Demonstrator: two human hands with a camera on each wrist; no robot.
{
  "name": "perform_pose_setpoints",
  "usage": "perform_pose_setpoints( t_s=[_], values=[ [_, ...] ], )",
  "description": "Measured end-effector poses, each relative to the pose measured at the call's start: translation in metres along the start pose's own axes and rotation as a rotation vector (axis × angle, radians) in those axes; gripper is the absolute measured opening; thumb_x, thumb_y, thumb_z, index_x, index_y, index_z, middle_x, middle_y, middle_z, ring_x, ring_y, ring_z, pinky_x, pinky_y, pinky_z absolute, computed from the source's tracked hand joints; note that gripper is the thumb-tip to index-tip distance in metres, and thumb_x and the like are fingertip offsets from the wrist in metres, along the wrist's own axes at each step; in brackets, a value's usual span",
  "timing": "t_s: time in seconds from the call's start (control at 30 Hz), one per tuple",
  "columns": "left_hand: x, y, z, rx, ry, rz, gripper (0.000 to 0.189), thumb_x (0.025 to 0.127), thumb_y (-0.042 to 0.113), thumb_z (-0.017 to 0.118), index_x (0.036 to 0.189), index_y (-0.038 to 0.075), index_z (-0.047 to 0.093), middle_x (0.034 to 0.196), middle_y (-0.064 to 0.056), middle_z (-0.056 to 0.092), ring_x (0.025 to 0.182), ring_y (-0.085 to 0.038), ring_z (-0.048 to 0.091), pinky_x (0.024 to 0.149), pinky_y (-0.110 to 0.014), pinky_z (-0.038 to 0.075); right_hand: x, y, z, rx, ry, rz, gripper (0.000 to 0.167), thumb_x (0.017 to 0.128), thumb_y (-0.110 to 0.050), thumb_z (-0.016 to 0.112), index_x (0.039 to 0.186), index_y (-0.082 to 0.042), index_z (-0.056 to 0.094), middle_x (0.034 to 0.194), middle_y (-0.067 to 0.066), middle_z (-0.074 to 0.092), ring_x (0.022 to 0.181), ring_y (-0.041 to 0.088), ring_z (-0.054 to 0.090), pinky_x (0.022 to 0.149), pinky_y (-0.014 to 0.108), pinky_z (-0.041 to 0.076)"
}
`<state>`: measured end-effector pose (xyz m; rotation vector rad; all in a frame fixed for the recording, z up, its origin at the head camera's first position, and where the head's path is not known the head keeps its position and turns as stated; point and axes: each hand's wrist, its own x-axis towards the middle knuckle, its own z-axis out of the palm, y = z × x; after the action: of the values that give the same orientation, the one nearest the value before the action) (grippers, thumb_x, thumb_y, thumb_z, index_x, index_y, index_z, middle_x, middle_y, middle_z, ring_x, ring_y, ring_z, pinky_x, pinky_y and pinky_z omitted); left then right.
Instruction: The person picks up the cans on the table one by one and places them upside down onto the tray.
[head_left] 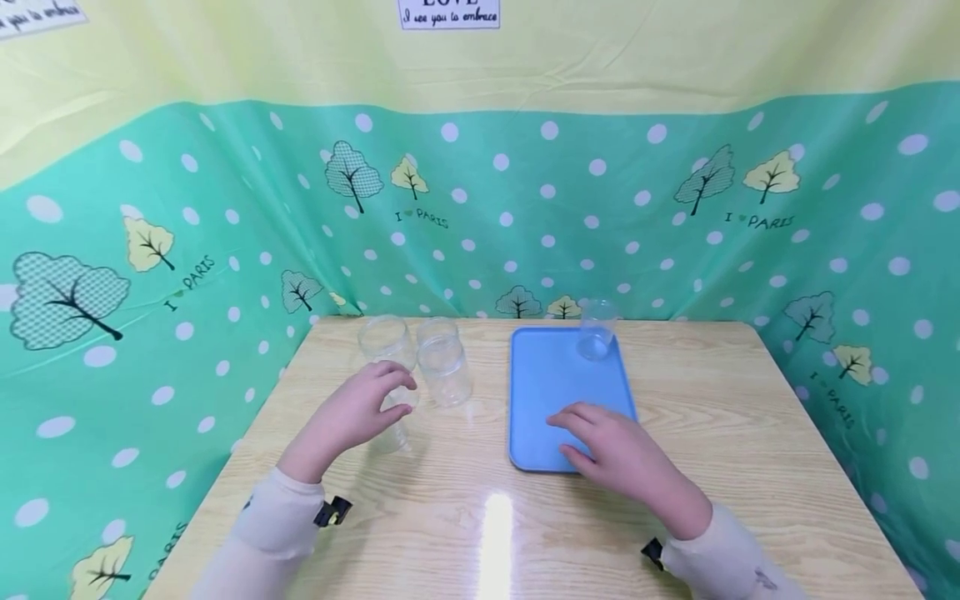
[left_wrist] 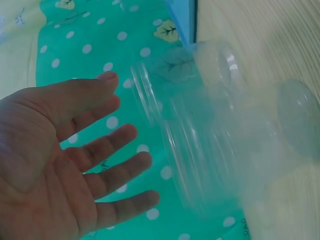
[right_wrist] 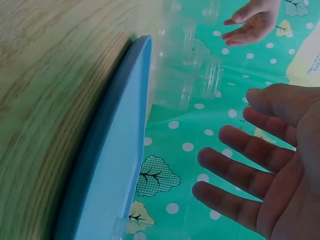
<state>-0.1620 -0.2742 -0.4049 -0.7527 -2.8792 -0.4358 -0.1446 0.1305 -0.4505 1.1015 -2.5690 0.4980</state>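
Note:
Several clear, lidless jars stand together on the left of the table, among them a wide jar [head_left: 385, 335] and a narrower-looking jar [head_left: 446, 375]. My left hand [head_left: 358, 408] hovers over the nearest of this group, partly hiding it. In the left wrist view the fingers are spread and relaxed, apart from the jar rims [left_wrist: 192, 155], and hold nothing. My right hand [head_left: 618, 450] is held above the near right part of a blue tray [head_left: 558, 379], its fingers loosely bent and empty. A single clear jar [head_left: 596, 337] stands at the tray's far right corner.
The wooden table [head_left: 420, 533] is backed and flanked by a green and yellow printed curtain [head_left: 480, 217]. A gap of bare wood lies between the jar group and the tray. A strip of light reflects near the front.

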Motion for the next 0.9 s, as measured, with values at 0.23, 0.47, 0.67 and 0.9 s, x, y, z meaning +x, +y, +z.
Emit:
perform_pose_setpoints(
  t_s=[0.23,0.47,0.67,0.9],
  values=[
    [-0.005,-0.015,-0.001,0.027,-0.117,-0.092,0.038,0.088,0.019,0.082,0.122,0.01,0.068,0.126,-0.011,0.063,0.118,-0.034,0.06,0.099,-0.05,0.053,0.0,0.0,0.007,0.025,-0.051,0.011,0.035,0.093,-0.027,0.077,0.126,-0.021,0.069,0.12,-0.006,0.069,0.107,0.014,0.068,0.089,0.036,0.06],
    [-0.006,-0.023,0.0,0.011,-0.216,-0.133,0.044,0.087,0.018,0.082,0.127,0.01,0.067,0.13,-0.012,0.062,0.12,-0.037,0.058,0.098,-0.052,0.053,-0.001,0.0,0.01,0.04,-0.089,0.034,0.033,0.094,-0.027,0.075,0.126,-0.021,0.069,0.121,-0.006,0.069,0.107,0.013,0.068,0.089,0.036,0.06],
    [-0.008,-0.024,-0.003,0.016,-0.26,-0.156,0.046,0.083,0.015,0.084,0.126,0.01,0.068,0.128,-0.011,0.062,0.116,-0.035,0.061,0.097,-0.05,0.054,-0.001,-0.001,0.012,0.035,-0.087,0.026,0.032,0.094,-0.028,0.075,0.126,-0.023,0.069,0.12,-0.007,0.069,0.106,0.011,0.068,0.087,0.035,0.06],
    [-0.009,-0.02,-0.002,0.019,-0.278,-0.162,0.048,0.08,0.012,0.084,0.126,0.01,0.068,0.127,-0.012,0.063,0.114,-0.033,0.063,0.095,-0.048,0.055,0.0,-0.001,0.013,0.027,-0.094,0.032,0.033,0.094,-0.028,0.076,0.125,-0.022,0.069,0.119,-0.008,0.069,0.106,0.012,0.068,0.088,0.035,0.06]
  ],
)
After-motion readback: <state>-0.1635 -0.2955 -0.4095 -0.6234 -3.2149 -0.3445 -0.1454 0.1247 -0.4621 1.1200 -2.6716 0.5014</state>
